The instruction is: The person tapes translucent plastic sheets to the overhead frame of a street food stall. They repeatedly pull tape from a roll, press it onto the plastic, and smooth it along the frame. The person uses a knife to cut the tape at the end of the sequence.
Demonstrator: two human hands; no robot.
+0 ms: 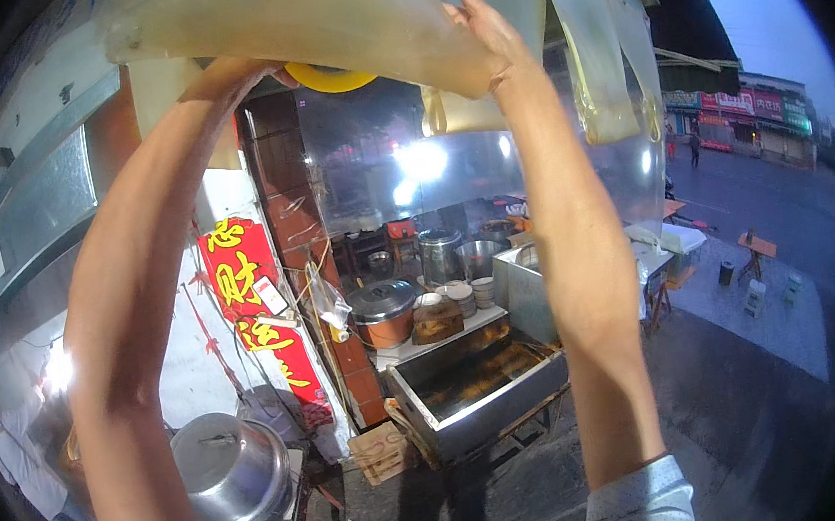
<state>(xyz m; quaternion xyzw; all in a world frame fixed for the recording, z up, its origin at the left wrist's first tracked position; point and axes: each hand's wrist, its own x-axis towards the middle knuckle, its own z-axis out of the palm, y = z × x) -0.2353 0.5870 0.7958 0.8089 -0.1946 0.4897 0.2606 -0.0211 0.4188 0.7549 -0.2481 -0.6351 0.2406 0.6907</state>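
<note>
Both of my arms are raised overhead to a translucent plastic strip curtain (304, 23) at the top of the head view. My left hand (278, 70) is mostly hidden behind a strip, beside a round yellow object (332, 77), perhaps a roll of tape; its grip does not show. My right hand (485, 28) is at the strip's right edge, thumb pointing up, with the fingers partly behind the plastic. Other strips (595, 70) hang folded to the right. Behind the curtain line, a clear plastic sheet (377, 151) reflects bright lights.
Below stand a rectangular metal trough (478, 420), a lidded pot (382, 301), stacked bowls (458, 294) and a steel cooker (441, 254). At lower left are a large domed metal lid (231, 474) and a person in white (21, 449). A street lies at right.
</note>
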